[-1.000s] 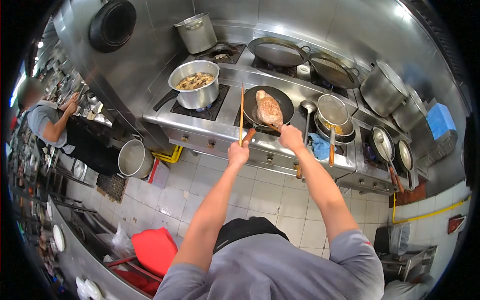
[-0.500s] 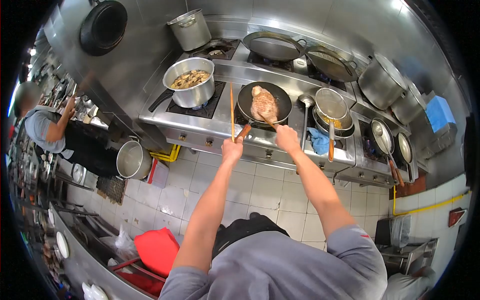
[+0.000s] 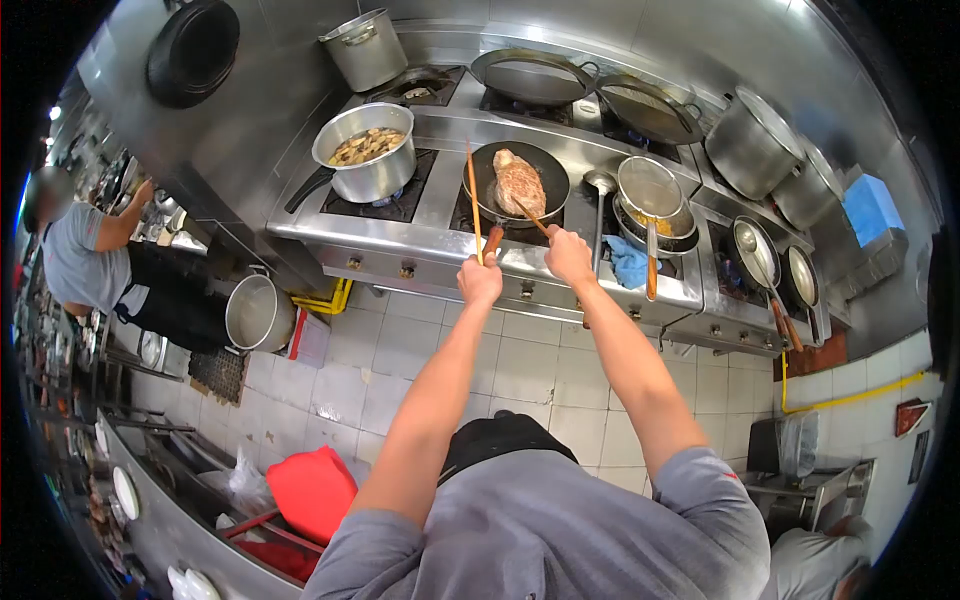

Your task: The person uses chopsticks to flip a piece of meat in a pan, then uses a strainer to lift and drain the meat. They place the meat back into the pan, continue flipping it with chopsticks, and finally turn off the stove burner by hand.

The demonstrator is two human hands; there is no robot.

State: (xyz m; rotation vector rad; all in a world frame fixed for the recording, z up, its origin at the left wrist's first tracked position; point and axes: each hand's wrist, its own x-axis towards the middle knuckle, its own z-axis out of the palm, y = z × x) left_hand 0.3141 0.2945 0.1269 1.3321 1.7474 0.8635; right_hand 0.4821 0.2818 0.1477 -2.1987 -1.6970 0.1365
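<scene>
On the front burner, a piece of browned meat (image 3: 519, 181) lies in a black frying pan (image 3: 553, 180). My left hand (image 3: 479, 281) is closed at the pan's wooden handle (image 3: 493, 241), with one long wooden chopstick (image 3: 473, 195) standing up from it across the pan's left rim. My right hand (image 3: 569, 256) grips another wooden chopstick (image 3: 533, 219), whose tip touches the near end of the meat. To the left of the pan, a steel saucepan (image 3: 376, 181) holds brown pieces in liquid over a lit burner.
A ladle (image 3: 600, 182) and a sieve (image 3: 648, 187) over a pan sit to the right, by a blue cloth (image 3: 628, 264). Two woks stand behind. Tall pots (image 3: 752, 145) are at right. A co-worker (image 3: 88, 245) stands at far left, beside a large pot (image 3: 259, 313).
My left hand has come a little right and forward, and its chopstick now crosses the pan's rim. The meat stays in the pan under the right chopstick. The whole view has shifted slightly.
</scene>
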